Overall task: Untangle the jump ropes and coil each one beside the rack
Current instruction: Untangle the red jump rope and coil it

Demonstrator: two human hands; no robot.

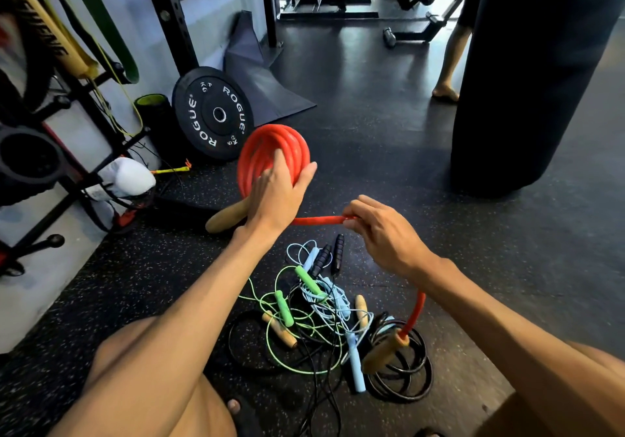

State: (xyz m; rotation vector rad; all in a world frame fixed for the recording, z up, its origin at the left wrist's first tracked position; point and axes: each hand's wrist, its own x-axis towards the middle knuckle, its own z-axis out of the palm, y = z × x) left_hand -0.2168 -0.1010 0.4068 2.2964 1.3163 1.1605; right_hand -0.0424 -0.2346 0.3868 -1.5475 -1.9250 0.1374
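Note:
My left hand (275, 193) grips a thick red jump rope wound into a coil (267, 147), held upright above the floor. One wooden handle (225, 216) of this rope sticks out below that hand. My right hand (382, 230) pinches the free red strand (318, 220) running from the coil. The strand curves under my right wrist down to the second wooden handle (385, 352). On the floor between my knees lies a tangled pile of ropes (314, 315): green, light blue and black, some with wooden handles.
A storage rack (67, 139) with bands and gear stands at the left. A black Rogue weight plate (213, 113) leans on the wall beside a foam roller (154, 105). A black punching bag (527, 74) hangs at right. Another person's legs (449, 61) are behind.

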